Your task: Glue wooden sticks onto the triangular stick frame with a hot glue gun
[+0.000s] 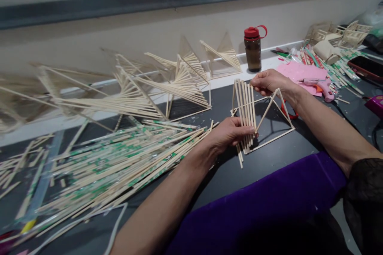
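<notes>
A small frame of pale wooden sticks (271, 138) stands on the dark table, with a slanting row of sticks (244, 103) along its left side. My left hand (231, 131) is closed around the lower part of this row, thumb across the front. At the row's upper right end, my right hand (267, 82) pinches a stick near its tip; the fingertips partly hide it. Two loose stick ends (240, 157) poke out below my left hand. Red scissor handles (289, 109) lie behind the frame's right side.
Finished-looking stick models (191, 91) line the wall. Many wrapped chopsticks (119, 159) lie to the left. A water bottle (253, 53) stands behind; a pink glue gun (321, 85), pink sheet (302, 71) and phone (366, 67) are at right. Purple cloth (263, 199) covers the near edge.
</notes>
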Demonstrator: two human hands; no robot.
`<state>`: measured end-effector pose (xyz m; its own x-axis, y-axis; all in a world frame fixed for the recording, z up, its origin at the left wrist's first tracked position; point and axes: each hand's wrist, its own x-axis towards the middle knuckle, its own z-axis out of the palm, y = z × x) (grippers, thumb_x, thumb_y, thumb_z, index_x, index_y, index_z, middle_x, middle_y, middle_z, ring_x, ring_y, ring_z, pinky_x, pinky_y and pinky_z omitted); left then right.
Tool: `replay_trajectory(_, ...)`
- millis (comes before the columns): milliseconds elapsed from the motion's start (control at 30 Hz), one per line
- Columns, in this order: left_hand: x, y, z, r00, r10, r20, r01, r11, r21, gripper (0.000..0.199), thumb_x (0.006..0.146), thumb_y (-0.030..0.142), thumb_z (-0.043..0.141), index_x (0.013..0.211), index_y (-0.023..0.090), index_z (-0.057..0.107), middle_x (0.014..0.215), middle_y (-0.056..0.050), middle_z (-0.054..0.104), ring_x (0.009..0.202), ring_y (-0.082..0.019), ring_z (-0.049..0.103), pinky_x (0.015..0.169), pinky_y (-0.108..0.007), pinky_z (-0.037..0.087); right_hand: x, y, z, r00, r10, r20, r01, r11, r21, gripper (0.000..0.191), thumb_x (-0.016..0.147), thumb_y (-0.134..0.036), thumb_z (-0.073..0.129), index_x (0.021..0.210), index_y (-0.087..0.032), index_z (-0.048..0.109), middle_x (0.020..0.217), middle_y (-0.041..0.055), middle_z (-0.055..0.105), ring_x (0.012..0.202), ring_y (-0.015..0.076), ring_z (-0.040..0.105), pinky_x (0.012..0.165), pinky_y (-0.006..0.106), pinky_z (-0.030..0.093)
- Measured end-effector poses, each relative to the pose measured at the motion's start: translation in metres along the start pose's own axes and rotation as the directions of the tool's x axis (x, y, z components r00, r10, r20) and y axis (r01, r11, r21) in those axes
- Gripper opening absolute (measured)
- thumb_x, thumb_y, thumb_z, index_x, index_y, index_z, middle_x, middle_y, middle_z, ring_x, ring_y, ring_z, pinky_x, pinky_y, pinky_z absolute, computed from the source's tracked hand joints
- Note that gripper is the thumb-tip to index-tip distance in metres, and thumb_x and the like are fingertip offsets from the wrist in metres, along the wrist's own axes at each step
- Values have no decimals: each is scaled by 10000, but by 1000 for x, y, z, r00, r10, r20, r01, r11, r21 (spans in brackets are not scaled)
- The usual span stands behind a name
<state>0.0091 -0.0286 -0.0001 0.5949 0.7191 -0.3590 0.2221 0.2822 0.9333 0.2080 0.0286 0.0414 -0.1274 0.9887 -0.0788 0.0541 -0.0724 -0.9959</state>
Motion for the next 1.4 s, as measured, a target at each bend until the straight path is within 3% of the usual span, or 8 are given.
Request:
replay_trajectory(167, -6, 9, 2, 996, -10, -90, 8, 1000, -28, 296, 587, 317, 821, 798, 123, 746, 712, -88, 713, 411, -54, 413, 379, -202, 170, 4, -2, -18, 998, -35, -46, 38, 997, 62, 241, 871, -121, 643, 640, -127, 575, 506, -27, 560, 368, 24, 432, 319, 133, 239)
replay_trajectory(333, -28, 33, -14, 965, 75, -252, -48, 992, 113, 308, 604, 317, 821, 851, 148, 750, 576, 1, 633, 370, -37, 329, 375, -198, 187, -3, -23, -37, 911, -277, -305, 337, 927, 166, 330, 913, -284, 653, 656, -166, 482, 531, -75, 502, 396, 3, 384, 358, 121, 241)
replay_trajectory(567, -66, 69, 0, 642, 550, -534, -490, 830, 267, 104, 683, 272, 763, 775, 228, 743, 736, -16, 717, 693, -142, 611, 523, -208, 420, -44, -54, -7, 849, -509, -141, 526, 838, 141, 327, 843, -459, 709, 759, -192, 540, 599, -66, 496, 453, 30, 410, 405, 174, 280)
replay_trajectory(700, -71, 81, 27, 725, 568, -389, -549, 818, 170, 195, 695, 346, 779, 847, 229, 747, 893, -35, 746, 879, -201, 652, 710, -277, 514, -77, -59, 20, 763, -644, 49, 642, 765, 59, 298, 843, -466, 687, 775, -197, 580, 603, -53, 511, 482, 57, 436, 447, 204, 331)
replay_trajectory(933, -85, 68, 40, 848, 496, -188, -506, 862, -11, 221, 737, 415, 759, 671, 209, 708, 624, -18, 636, 595, -126, 563, 599, -261, 469, -130, -55, 37, 581, -774, 252, 812, 528, -249, 128, 885, -260, 613, 783, -183, 620, 747, -7, 645, 711, 90, 571, 677, 222, 448)
replay_trajectory(1133, -104, 55, 60, 884, 456, -106, -459, 888, -9, 202, 649, 372, 807, 603, 198, 715, 556, -18, 604, 535, -116, 502, 534, -256, 405, -165, -36, 38, 607, -716, 346, 779, 622, -79, 178, 888, -341, 626, 836, -172, 642, 736, 6, 674, 685, 86, 616, 642, 209, 478)
replay_trajectory(1267, -100, 43, 71, 902, 414, -123, -425, 902, -78, 232, 618, 351, 811, 583, 177, 662, 486, 7, 552, 489, -106, 476, 505, -244, 375, -159, -35, 7, 752, -657, 52, 659, 749, -64, 185, 838, -357, 659, 790, -180, 635, 619, -42, 591, 486, 53, 478, 468, 178, 386)
replay_trajectory(1400, -84, 29, 66, 924, 348, -156, -374, 909, -185, 299, 579, 372, 816, 591, 166, 600, 467, 25, 511, 482, -104, 493, 457, -215, 337, -121, -29, -50, 760, -551, -344, 439, 826, -354, 172, 857, -320, 596, 778, -171, 629, 656, -19, 609, 490, 61, 484, 508, 183, 398)
